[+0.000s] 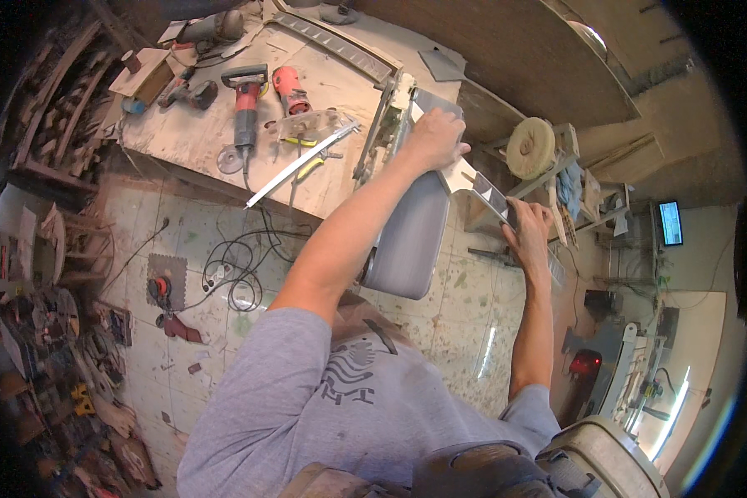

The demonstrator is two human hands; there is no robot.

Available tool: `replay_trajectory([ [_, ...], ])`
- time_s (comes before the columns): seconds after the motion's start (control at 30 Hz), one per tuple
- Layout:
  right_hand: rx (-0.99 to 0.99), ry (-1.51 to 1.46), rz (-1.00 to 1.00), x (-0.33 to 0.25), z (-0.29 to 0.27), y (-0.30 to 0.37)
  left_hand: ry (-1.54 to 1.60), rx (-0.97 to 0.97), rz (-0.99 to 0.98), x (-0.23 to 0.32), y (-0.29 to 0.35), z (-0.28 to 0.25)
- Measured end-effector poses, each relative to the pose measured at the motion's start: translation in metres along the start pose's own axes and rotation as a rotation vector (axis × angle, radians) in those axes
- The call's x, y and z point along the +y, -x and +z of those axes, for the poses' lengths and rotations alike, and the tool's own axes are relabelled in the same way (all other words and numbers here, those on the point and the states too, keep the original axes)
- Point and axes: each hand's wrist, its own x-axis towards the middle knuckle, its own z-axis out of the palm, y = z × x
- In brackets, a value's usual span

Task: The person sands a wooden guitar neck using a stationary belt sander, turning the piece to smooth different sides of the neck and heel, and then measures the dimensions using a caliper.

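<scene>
A pale wooden guitar neck (459,176), with a dark strip and light pointed inlays, lies across the belt sander (411,236). My left hand (436,139) is closed over its far-left end, above the grey belt. Farther right, my right hand (529,228) grips the other end, fingers wrapped round it beyond the belt's right edge. My left hand hides part of the neck. I cannot tell exactly where the wood touches the belt.
A workbench (174,141) at the left holds an angle grinder (246,108), a red power tool (290,90), yellow-handled pliers (310,168) and a white strip (299,166). Cables (241,266) lie on the tiled floor. A round pale disc (529,148) stands at the right.
</scene>
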Motion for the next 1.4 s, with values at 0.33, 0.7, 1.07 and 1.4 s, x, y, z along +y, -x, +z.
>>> replay_trajectory([
  [0.33,0.081,-0.173,0.002,0.000,0.027,-0.004,-0.033,0.029,-0.004,-0.012,0.009,-0.019],
  [0.7,-0.177,-0.919,0.258,-0.041,-0.057,0.032,0.290,0.309,-0.224,0.030,0.024,-0.154],
  [1.07,-0.393,-1.549,0.505,-0.206,-0.064,0.105,1.697,-0.060,-0.393,0.087,0.161,-0.164],
  [1.4,0.343,-0.298,0.251,-0.324,-0.083,0.156,1.789,0.136,-0.708,0.080,0.224,-0.165],
])
